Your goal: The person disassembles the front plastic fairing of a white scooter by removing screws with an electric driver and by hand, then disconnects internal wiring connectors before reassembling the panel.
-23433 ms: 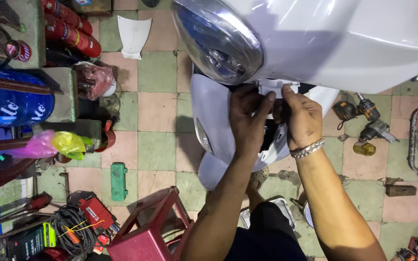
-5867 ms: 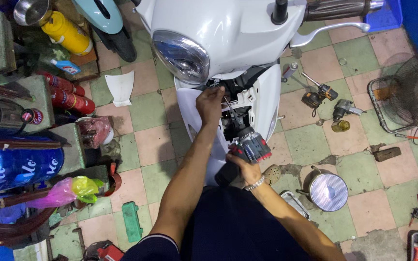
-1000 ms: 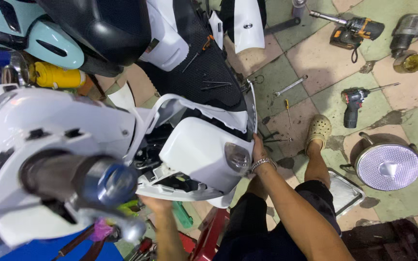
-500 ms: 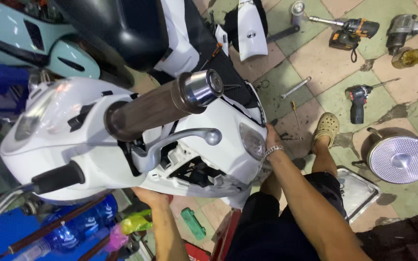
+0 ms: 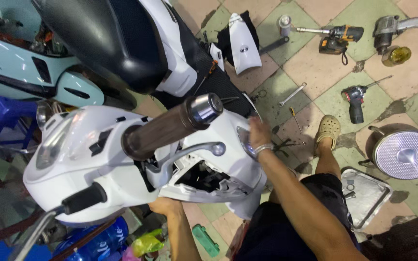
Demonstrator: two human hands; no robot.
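Both hands grip the white handlebar cover point(image 5: 136, 159), left hand point(image 5: 166, 206) beneath, right hand point(image 5: 260, 136) on its side; it looks loosened but not yet lifted clear.

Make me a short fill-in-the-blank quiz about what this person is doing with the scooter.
1. Both hands hold the scooter's front panel, whose colour is ____.
2. The right hand wears a ____ at the wrist.
3. The left hand grips the panel's ____ edge.
4. The red drill lies on the ____.

Missing words: white; bracelet; lower; floor
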